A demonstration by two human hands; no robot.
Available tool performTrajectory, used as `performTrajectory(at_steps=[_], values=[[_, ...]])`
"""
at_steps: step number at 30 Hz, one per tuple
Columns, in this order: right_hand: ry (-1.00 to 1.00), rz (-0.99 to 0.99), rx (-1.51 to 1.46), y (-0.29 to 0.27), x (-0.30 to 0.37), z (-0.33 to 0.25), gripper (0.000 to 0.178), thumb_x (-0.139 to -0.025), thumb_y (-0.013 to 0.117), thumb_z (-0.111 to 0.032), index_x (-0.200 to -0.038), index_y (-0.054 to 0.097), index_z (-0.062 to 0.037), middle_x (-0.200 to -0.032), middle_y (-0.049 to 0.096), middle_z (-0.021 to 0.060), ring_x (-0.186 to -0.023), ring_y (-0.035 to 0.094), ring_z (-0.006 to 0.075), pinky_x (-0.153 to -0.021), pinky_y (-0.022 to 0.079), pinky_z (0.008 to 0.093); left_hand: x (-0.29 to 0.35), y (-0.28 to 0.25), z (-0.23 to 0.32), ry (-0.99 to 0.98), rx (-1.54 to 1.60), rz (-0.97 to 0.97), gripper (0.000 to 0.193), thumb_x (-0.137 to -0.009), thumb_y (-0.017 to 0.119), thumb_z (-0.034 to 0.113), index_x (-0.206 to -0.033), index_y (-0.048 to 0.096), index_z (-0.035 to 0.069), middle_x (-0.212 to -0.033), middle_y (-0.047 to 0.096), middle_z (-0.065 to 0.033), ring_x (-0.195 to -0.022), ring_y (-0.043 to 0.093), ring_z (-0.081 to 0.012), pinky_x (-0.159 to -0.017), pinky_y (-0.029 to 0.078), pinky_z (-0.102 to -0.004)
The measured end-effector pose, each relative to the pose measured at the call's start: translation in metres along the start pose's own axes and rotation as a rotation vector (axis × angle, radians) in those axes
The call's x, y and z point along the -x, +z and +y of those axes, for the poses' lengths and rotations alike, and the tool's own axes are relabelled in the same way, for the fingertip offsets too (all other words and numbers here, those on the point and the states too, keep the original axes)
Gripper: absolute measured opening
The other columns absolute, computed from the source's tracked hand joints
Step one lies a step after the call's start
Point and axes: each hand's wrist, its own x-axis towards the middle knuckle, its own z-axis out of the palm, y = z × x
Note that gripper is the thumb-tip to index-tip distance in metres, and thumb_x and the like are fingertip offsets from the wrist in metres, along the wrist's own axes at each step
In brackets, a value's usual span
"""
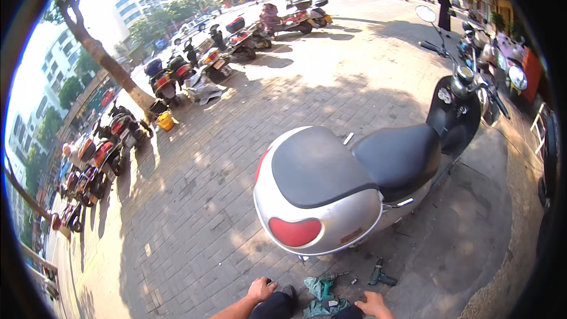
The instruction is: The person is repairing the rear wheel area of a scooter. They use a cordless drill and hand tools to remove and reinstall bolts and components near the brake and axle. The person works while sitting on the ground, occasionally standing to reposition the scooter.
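My left hand [260,290] is over my left leg at the lower edge. Its fingers look curled, with something small and dark at their tips that I cannot make out. My right hand [373,305] lies by my right knee, fingers apart and nothing in them. Between my legs a teal-green cordless drill [325,283] with a long bit rests on a crumpled green cloth or bag [322,307]. Just beyond my right hand lies a second dark green drill [381,274]. Ahead stands a silver electric scooter [353,221] with a red tail light and a padded top box.
More scooters [212,62] are parked in a row at the left and far side. Trees [112,65] rise among them near a yellow bucket [165,120]. A person in dark clothes [443,12] is far ahead. Other bikes [493,53] line the right. Grey brick paving [195,212] lies around.
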Motion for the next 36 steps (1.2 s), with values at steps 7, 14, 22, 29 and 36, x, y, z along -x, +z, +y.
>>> performTrajectory(at_steps=[7,14,22,29,36], values=[[-0.045,-0.105,0.171,0.053,0.011,0.021,0.065,-0.076,0.074,-0.036,-0.125,0.059,0.0046,-0.116,0.067,0.0225,-0.108,0.064,0.0338,-0.093,0.050,0.0419,0.007,-0.031,-0.109,-0.104,0.233,0.069,0.057,-0.087,0.059,0.048,-0.119,0.064,0.001,-0.117,0.064,-0.0261,-0.115,0.058,-0.0391,-0.100,0.045,-0.0452],[-0.106,-0.134,0.263,0.113,-0.076,-0.160,0.046,-0.080,0.073,-0.029,-0.112,0.067,0.0036,-0.107,0.070,0.0222,-0.101,0.067,0.0317,-0.088,0.051,0.0388,0.041,-0.107,-0.286,-0.429,0.378,0.209,0.057,-0.085,0.063,0.046,-0.118,0.063,-0.001,-0.115,0.066,-0.0245,-0.112,0.061,-0.0381,-0.097,0.048,-0.0442],[-0.456,-0.227,0.383,0.137,-0.177,-0.363,0.055,-0.084,0.068,-0.034,-0.128,0.058,-0.0017,-0.114,0.066,0.0236,-0.109,0.061,0.0378,-0.094,0.047,0.0451,-0.007,-0.231,-0.302,-0.442,0.607,0.500,0.055,-0.087,0.065,0.042,-0.119,0.062,-0.002,-0.113,0.068,-0.0215,-0.108,0.065,-0.0335,-0.094,0.050,-0.0407],[-0.475,-0.265,0.158,0.155,-0.291,-0.441,0.044,-0.085,0.069,-0.026,-0.120,0.063,0.0006,-0.099,0.071,0.0175,-0.082,0.067,0.0240,-0.074,0.054,0.0364,-0.109,-0.260,-0.254,-0.217,0.435,0.198,0.060,-0.087,0.062,0.047,-0.123,0.060,-0.002,-0.118,0.065,-0.0235,-0.114,0.061,-0.0359,-0.098,0.048,-0.0429],[-0.623,-0.342,0.228,0.085,-0.408,-0.565,0.040,-0.086,0.067,-0.022,-0.117,0.064,0.0031,-0.096,0.070,0.0185,-0.078,0.069,0.0224,-0.072,0.055,0.0361,-0.173,-0.294,-0.300,-0.664,0.500,0.189,0.058,-0.083,0.065,0.049,-0.117,0.067,0.002,-0.120,0.065,-0.0220,-0.116,0.060,-0.0361,-0.098,0.048,-0.0419]])
